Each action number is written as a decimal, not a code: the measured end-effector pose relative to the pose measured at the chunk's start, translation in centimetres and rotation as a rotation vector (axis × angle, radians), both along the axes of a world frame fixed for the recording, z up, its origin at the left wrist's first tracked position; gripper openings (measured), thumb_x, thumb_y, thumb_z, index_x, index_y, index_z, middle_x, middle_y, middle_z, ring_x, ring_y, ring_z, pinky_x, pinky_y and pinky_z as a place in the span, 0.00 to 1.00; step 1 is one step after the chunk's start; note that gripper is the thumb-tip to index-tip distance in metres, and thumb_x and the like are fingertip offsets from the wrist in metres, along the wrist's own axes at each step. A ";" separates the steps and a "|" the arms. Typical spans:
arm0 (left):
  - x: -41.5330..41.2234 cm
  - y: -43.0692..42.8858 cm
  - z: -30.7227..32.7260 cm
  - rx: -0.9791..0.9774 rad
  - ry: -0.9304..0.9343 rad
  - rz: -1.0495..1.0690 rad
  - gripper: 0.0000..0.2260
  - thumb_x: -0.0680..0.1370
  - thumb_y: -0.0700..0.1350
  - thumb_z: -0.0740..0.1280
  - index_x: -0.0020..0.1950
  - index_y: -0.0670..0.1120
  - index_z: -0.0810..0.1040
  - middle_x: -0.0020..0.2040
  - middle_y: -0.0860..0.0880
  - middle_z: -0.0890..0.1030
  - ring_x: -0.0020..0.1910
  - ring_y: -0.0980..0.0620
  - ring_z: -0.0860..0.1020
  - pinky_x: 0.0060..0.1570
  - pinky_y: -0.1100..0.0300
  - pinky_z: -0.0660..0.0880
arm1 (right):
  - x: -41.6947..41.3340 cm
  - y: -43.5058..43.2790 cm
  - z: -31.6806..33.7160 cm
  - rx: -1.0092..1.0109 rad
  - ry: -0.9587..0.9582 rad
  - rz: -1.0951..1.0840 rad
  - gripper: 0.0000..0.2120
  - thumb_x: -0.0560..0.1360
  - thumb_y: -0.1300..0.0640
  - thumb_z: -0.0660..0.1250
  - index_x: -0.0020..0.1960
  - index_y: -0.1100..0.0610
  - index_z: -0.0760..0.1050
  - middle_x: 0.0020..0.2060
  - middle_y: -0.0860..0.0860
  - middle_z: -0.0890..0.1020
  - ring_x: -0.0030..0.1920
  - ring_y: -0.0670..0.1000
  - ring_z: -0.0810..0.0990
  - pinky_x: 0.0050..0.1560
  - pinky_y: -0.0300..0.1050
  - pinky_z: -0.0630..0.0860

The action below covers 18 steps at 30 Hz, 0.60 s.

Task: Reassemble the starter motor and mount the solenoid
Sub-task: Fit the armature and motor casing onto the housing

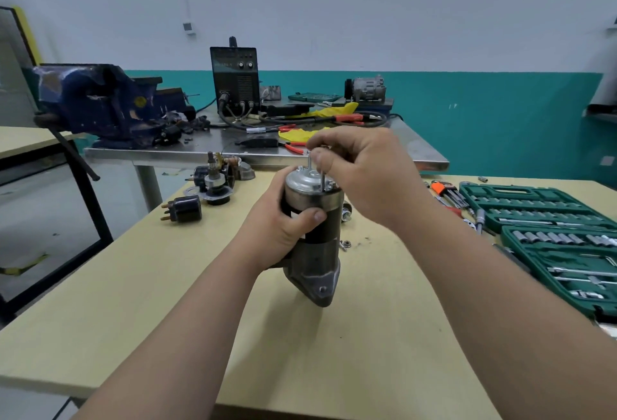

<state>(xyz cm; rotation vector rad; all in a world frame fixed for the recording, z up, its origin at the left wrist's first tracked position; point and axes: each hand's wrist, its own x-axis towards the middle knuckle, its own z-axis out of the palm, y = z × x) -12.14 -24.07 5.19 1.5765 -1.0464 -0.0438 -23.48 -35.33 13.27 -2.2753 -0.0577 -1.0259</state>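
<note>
The starter motor (314,239) stands upright on the wooden table (367,336), grey nose housing down and silver end cap (305,180) on top. My left hand (283,222) grips its dark body from the left, thumb across the front. My right hand (360,169) is above the cap and pinches the top of a long through bolt (323,179) that sticks up from the cap. A second bolt (309,162) rises beside it. The black solenoid (185,208) with copper terminals lies apart at the left.
Loose starter parts (217,179) lie behind the solenoid. A nut (345,245) sits right of the motor. Green socket set cases (551,229) and hex keys (445,190) fill the right side. Behind stands a steel bench (233,149) with a blue vise (100,102), a welder (234,78) and pliers.
</note>
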 end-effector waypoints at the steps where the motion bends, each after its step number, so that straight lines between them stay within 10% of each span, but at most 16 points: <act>1: 0.0 0.0 -0.1 -0.001 0.002 -0.005 0.28 0.63 0.59 0.71 0.61 0.61 0.68 0.50 0.71 0.79 0.52 0.68 0.77 0.49 0.74 0.71 | 0.0 -0.1 0.3 0.029 0.043 0.016 0.06 0.75 0.56 0.69 0.44 0.45 0.80 0.35 0.38 0.80 0.37 0.39 0.77 0.39 0.31 0.73; 6: 0.0 -0.1 0.1 0.017 0.003 -0.008 0.25 0.65 0.59 0.70 0.60 0.64 0.68 0.50 0.72 0.78 0.52 0.70 0.76 0.46 0.77 0.70 | 0.3 0.1 1.4 -0.216 0.050 -0.183 0.06 0.74 0.49 0.70 0.40 0.46 0.74 0.28 0.40 0.73 0.29 0.41 0.70 0.29 0.26 0.64; 18: 0.9 0.0 -0.2 0.031 0.043 -0.083 0.33 0.64 0.59 0.73 0.68 0.57 0.69 0.57 0.59 0.81 0.59 0.60 0.78 0.51 0.68 0.75 | -0.2 -1.8 1.2 0.231 0.148 0.323 0.06 0.78 0.60 0.65 0.46 0.56 0.80 0.34 0.47 0.83 0.33 0.45 0.80 0.36 0.37 0.77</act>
